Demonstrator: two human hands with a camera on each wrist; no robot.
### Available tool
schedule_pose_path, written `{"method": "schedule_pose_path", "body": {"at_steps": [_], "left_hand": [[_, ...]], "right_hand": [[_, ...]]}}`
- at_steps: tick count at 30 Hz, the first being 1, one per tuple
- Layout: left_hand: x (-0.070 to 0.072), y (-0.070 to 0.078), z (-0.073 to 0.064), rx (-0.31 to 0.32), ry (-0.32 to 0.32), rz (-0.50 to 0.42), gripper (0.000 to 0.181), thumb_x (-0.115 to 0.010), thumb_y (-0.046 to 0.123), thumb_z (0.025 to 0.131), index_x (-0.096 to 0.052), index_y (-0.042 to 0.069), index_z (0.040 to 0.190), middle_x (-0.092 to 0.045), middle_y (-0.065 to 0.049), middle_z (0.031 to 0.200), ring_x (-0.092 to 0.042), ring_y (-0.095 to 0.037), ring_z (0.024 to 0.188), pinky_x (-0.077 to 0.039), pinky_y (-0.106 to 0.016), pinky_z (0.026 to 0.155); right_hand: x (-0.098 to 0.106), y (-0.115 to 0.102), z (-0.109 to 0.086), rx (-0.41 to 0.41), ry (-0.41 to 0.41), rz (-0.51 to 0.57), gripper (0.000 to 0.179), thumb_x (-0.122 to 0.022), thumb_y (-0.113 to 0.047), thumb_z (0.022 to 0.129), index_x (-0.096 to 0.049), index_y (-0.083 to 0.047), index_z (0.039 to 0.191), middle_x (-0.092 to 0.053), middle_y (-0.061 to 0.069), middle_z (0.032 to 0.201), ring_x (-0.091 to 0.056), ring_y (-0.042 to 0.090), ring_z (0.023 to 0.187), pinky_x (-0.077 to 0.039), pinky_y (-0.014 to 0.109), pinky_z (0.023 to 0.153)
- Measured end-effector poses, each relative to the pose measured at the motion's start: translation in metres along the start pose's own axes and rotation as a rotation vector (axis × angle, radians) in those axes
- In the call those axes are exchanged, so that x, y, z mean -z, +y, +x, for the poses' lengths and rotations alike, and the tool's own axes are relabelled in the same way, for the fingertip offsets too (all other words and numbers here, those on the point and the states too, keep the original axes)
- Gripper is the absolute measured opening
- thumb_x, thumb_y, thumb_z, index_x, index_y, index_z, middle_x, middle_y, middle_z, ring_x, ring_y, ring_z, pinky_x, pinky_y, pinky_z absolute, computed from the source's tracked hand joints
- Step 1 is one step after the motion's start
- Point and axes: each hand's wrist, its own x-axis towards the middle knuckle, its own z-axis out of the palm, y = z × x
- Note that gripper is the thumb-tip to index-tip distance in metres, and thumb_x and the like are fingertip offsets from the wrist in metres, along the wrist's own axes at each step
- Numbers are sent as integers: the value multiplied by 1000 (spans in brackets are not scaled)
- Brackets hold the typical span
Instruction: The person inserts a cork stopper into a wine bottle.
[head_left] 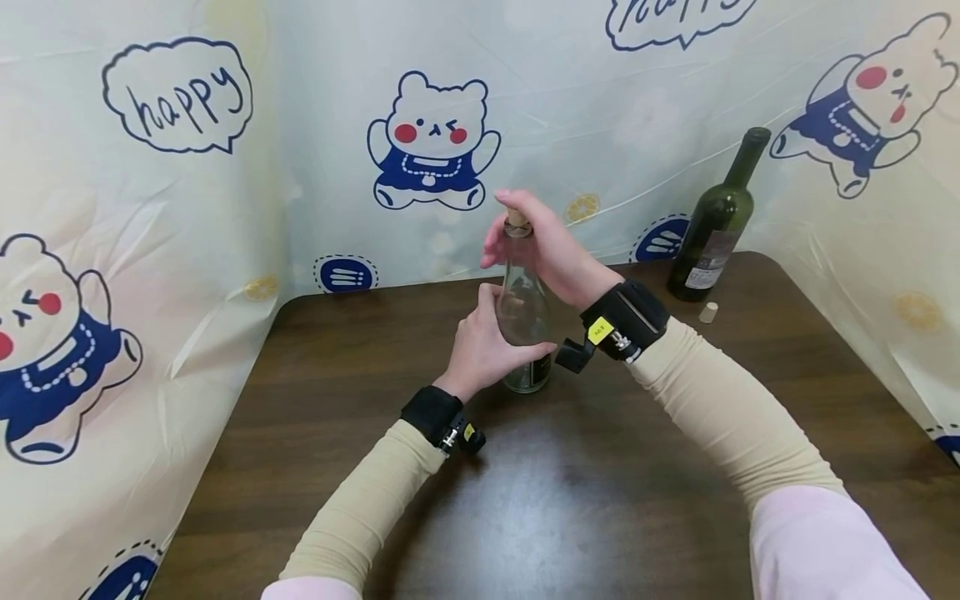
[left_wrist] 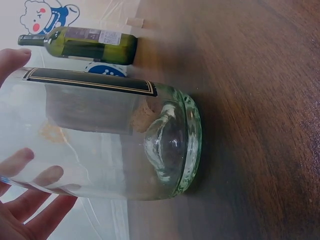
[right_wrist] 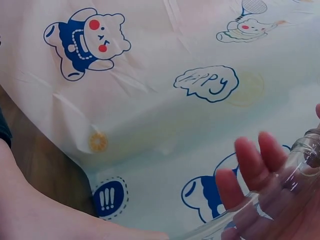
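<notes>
The left hand (head_left: 483, 348) grips a clear glass bottle (head_left: 522, 304); the right hand (head_left: 557, 254), pinching or merely pressing unclear, meets its cork (head_left: 517, 218), apparently inserted, not yet flush.

Backdrop (head_left: 555, 117) — pale, creased, bear prints (head_left: 427, 173) | table (head_left: 615, 450) — dark wood, glare (head_left: 536, 508)

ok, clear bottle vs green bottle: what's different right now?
Colour: the clear bottle is colourless; the green bottle is dark green.
Contact: the left hand and right hand are on the clear bottle; neither touches the green bottle.
Mouth: a cork shows at the clear bottle's mouth; none is visible at the green bottle's.
Shared: both narrow to a neck and carry labelling.
</notes>
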Motion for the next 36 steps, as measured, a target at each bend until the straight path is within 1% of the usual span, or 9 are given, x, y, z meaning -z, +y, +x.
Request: {"method": "schedule_pose_path", "body": {"at_steps": [3,6,15,23,28,29,31,34,36], "left_hand": [[0,-1,0,-3,2,1,99,-79,74,62,-39,16,131,-66,1,117,-67,-17,92,-57,-39,77],[1,-1,-1,-7,1,3,97,-80,72,63,-39,15,130,-66,0,116,-66,-17,91,-57,-38,76],[0,-2,-2,-13,-2,0,96,-81,70,64,-39,15,130,-66,0,118,-66,-16,91,-57,-38,76],[-1,-1,-2,-8,-11,-8,97,-81,71,64,-38,15,131,-65,-1,118,-66,-16,90,-57,-38,75],[-1,0,-2,-3,-2,-9,98,-80,73,63,-39,15,130,-65,0,117,-66,-16,91,-57,-39,76],[0,0,-2,-3,-1,-9,98,-80,73,63,-39,15,130,-66,1,116,-66,-16,92,-57,-39,76],[0,0,-1,2,-5,-10,99,-79,75,62,-39,15,131,-66,1,116,-66,-16,92,-57,-39,78],[1,1,0,4,-9,-14,99,-79,74,62,-38,15,131,-66,1,117,-66,-16,94,-57,-40,79],[1,1,0,3,-11,-17,98,-80,73,63,-38,15,130,-66,0,119,-67,-17,95,-57,-41,80]], "right_hand": [[-1,1,1,6,-12,18,58,-40,-45,104,-57,-5,66,-56,5,64,-55,24,68,-47,39,87],[-2,2,1,18,-16,17,56,-40,-42,104,-50,-5,64,-48,4,62,-47,23,67,-43,37,81],[-3,4,1,50,-9,-34,55,-38,-42,106,-49,-5,66,-47,5,64,-46,24,71,-39,38,87],[1,5,0,42,-30,-29,56,-35,-42,107,-48,-5,67,-47,5,64,-47,25,73,-37,40,91],[0,6,0,74,-17,-28,57,-35,-44,108,-51,-5,69,-49,6,65,-49,25,72,-39,39,90],[0,7,0,74,-9,-27,58,-35,-46,107,-53,-6,70,-51,6,66,-50,25,73,-39,40,91],[1,7,0,61,8,-27,57,-35,-50,107,-58,-6,78,-59,6,71,-57,28,81,-39,42,101],[4,5,-2,11,24,-85,56,-34,-56,104,-63,-8,100,-72,11,95,-63,28,105,-30,52,114],[9,5,-5,-13,18,-146,57,-34,-56,104,-61,-8,118,-72,14,116,-59,29,121,-25,57,118]]}}
